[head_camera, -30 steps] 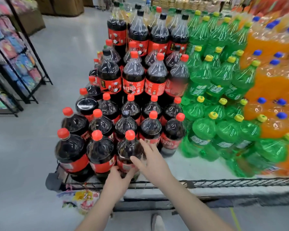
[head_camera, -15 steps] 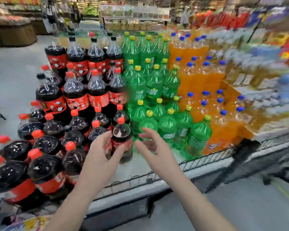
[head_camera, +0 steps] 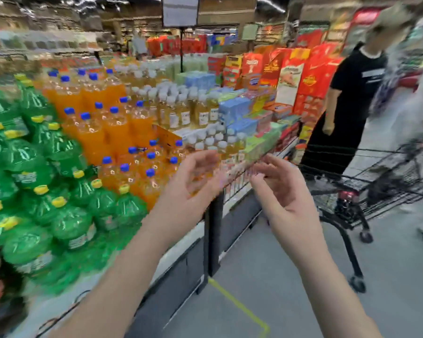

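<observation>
Both of my hands are raised in front of the tiered drinks display and hold nothing. My left hand (head_camera: pixel 191 191) is palm-in with its fingers loosely spread and slightly curved. My right hand (head_camera: pixel 283 193) faces it, well apart, fingers relaxed in the same way. I judge this to be a ready posture, a gap kept between the palms suited to taking a large bottle by its body with both hands. The nearest stock is the orange soda bottles (head_camera: pixel 132 184) with blue caps, standing upright in stepped rows just behind and left of my left hand, none of them touched. They are terraced so that each row's caps and labels show above the row in front. The green soda bottles (head_camera: pixel 103 211) with yellow caps stand beside them further left, grouped by colour. The pale yellow drinks with white caps (head_camera: pixel 198 115) fill the tiers beyond. The whole stack rests on a low dark display base (head_camera: pixel 181 272) at the aisle's edge. To my right, a bystander in black (head_camera: pixel 347 106) stands near a wire shopping cart (head_camera: pixel 381 181). Motion blur hides the label wording.
</observation>
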`<state>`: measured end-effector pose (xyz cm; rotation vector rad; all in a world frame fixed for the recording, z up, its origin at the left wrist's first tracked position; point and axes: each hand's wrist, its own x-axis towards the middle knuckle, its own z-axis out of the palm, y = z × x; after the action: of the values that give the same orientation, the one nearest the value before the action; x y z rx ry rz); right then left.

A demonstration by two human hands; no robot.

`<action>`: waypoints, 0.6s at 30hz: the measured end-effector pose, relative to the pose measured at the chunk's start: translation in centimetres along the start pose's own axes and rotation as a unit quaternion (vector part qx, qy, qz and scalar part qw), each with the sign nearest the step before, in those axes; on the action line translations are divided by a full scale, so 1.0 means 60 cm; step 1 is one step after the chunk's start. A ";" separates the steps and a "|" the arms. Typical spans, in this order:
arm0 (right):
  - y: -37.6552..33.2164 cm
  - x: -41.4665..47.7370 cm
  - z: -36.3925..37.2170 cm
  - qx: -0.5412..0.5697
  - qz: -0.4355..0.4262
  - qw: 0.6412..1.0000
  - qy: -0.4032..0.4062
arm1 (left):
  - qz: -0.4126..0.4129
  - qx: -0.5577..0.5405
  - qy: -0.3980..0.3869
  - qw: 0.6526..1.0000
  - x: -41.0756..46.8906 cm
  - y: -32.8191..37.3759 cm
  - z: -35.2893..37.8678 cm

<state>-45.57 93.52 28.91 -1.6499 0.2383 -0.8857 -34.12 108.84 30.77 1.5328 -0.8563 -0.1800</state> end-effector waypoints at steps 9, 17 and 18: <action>0.085 0.092 -0.219 -0.045 0.021 0.985 0.167 | 0.009 -0.080 -0.129 0.988 0.200 -0.067 0.232; 0.164 0.273 -0.314 -0.091 0.037 0.966 0.239 | 0.002 -0.147 -0.210 0.967 0.450 -0.180 0.367; 0.177 0.297 -0.324 -0.096 0.041 0.963 0.250 | -0.007 -0.154 -0.221 0.963 0.480 -0.195 0.380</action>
<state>-42.88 65.27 27.14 -1.5543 0.7555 -1.2370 -22.29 72.38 26.67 1.2206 -1.1075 -0.6550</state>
